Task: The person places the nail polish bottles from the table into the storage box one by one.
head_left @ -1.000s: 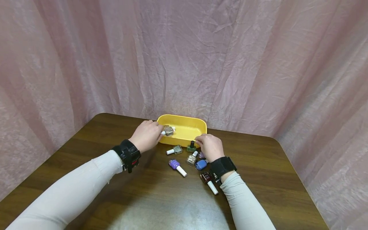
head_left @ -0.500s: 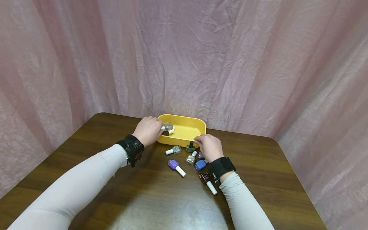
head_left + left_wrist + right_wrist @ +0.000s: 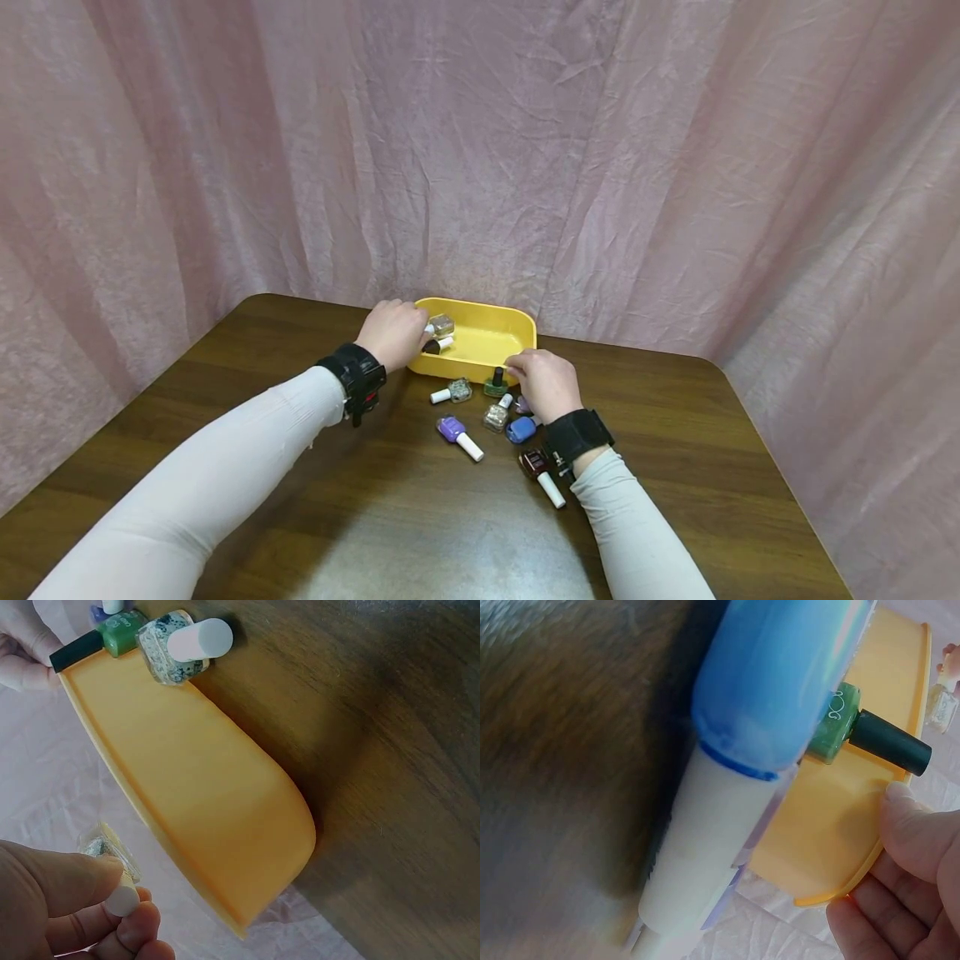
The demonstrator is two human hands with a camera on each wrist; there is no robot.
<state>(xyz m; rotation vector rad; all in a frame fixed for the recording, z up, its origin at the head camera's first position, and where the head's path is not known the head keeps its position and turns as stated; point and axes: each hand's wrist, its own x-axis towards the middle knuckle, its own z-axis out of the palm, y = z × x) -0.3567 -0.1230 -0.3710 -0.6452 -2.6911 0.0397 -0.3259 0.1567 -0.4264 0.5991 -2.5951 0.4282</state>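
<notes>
In my left hand (image 3: 392, 335) I pinch a nail polish bottle (image 3: 106, 851) by its white cap between thumb and fingers. The glittery glass body points away from the hand, over the left end of a yellow plastic bin (image 3: 491, 340). Inside that end lies a dark bottle with a white cap (image 3: 441, 344). My right hand (image 3: 543, 383) grips the bin's rim at its front right corner, thumb on the edge (image 3: 922, 682). Close to these fingers, a green nail polish bottle with a black cap (image 3: 496, 383) stands against the bin's front wall.
On the brown table in front of the bin lie a speckled bottle (image 3: 456, 391), a gold glitter bottle (image 3: 497, 415), a purple one (image 3: 453, 429), a blue one (image 3: 522, 429) and a dark red one (image 3: 536, 463). Pink curtains (image 3: 480, 150) hang behind the table.
My left hand has shifted slightly right and away from me with the glitter bottle, so the dark bottle in the bin shows more. The right hand stays at the rim.
</notes>
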